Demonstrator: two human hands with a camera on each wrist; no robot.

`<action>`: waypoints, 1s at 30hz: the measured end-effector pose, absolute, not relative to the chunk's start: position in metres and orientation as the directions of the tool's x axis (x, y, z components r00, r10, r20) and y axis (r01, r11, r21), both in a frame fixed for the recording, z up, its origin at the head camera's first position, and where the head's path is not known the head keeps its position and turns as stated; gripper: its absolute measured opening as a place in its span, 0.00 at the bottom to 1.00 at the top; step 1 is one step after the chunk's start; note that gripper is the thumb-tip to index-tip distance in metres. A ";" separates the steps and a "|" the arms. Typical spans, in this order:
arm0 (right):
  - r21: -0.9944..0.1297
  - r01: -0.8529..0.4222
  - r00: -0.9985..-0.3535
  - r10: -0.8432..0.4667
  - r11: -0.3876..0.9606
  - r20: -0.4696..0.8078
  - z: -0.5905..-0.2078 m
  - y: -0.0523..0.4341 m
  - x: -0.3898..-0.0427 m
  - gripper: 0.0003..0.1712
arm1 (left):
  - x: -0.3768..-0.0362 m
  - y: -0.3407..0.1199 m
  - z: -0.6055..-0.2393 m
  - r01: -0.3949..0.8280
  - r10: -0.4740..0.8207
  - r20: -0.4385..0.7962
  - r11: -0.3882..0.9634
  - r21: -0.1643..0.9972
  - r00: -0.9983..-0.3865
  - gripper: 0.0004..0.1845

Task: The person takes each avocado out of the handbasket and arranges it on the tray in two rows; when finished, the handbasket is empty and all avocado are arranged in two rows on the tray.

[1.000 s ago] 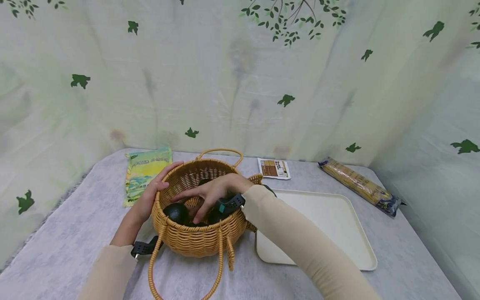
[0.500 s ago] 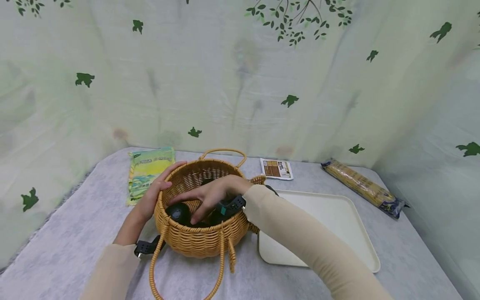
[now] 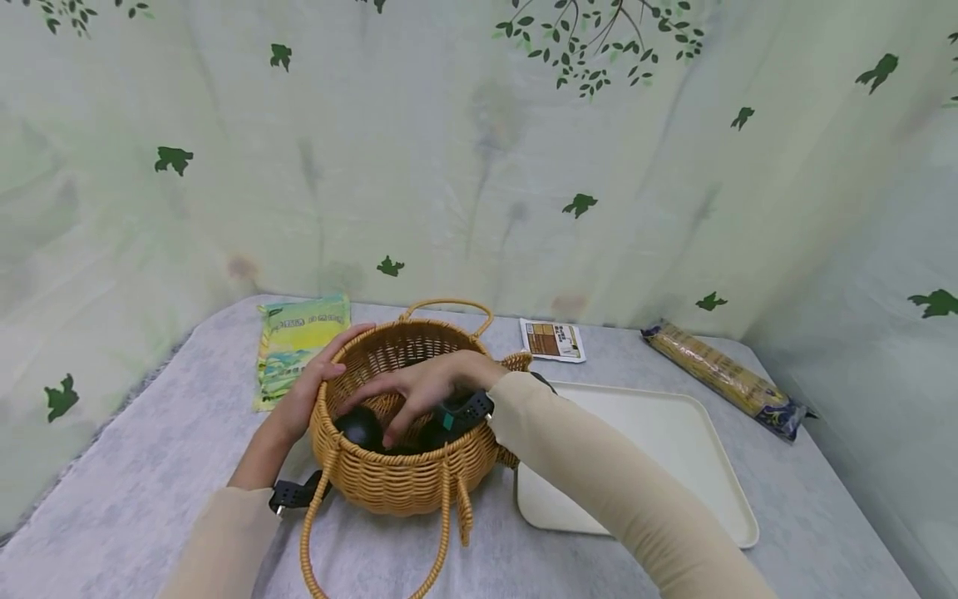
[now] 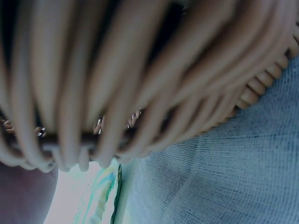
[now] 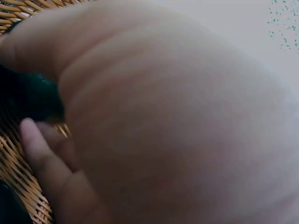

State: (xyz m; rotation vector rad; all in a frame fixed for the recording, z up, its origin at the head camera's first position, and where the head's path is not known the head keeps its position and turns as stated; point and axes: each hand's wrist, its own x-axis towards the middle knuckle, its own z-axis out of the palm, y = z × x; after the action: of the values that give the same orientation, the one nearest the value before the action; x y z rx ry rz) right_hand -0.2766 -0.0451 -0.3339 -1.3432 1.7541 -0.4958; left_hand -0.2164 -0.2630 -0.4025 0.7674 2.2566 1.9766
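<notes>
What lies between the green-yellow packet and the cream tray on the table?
In the head view, the round wicker basket stands between the flat green-yellow packet and the cream rectangular tray.

Reaching a little deeper into the wicker basket (image 3: 404, 487) with the right hand (image 3: 427, 387), fingers (image 3: 397, 424) now dipping lower between the dark round things (image 3: 359, 426) than a second ago. Closing slightly over the nearer one, though not plainly gripping it. Sliding the left hand (image 3: 299, 403) a touch further round the basket's rim. Tilting the head camera up and left a trifle, so the basket, the tray (image 3: 674, 466) and the packets are sitting marginally to the right in view.
</notes>
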 end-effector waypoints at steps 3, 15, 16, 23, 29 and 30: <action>-0.778 -0.532 -0.059 -0.931 0.334 -0.359 -0.334 -0.045 -0.276 0.42 | -0.216 -0.263 -0.403 0.340 0.379 0.285 0.086 0.936 -0.880 0.34; -0.836 -0.362 -0.059 -0.905 0.414 -0.422 -0.334 -0.044 -0.271 0.45 | -0.215 -0.261 -0.401 0.330 0.380 0.275 0.088 0.940 -0.883 0.34; -0.833 -0.367 -0.054 -0.904 0.414 -0.425 -0.334 -0.044 -0.271 0.45 | -0.215 -0.261 -0.401 0.329 0.380 0.275 0.083 0.941 -0.883 0.34; -0.809 -0.443 -0.042 -0.910 0.387 -0.413 -0.332 -0.043 -0.273 0.44 | -0.215 -0.261 -0.401 0.323 0.376 0.272 0.078 0.943 -0.886 0.34; -0.804 -0.458 -0.052 -0.914 0.379 -0.401 -0.332 -0.044 -0.273 0.43 | -0.216 -0.262 -0.404 0.327 0.374 0.275 0.081 0.942 -0.886 0.34; -0.802 -0.464 -0.056 -0.916 0.376 -0.397 -0.332 -0.045 -0.273 0.43 | -0.216 -0.262 -0.404 0.328 0.376 0.277 0.079 0.941 -0.885 0.34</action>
State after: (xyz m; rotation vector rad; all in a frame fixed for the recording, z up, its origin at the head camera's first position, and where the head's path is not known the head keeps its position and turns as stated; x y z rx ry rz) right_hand -0.2726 -0.0446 -0.3319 -1.2357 1.6808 -0.5932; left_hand -0.2164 -0.2618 -0.4040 0.7438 2.2794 1.9714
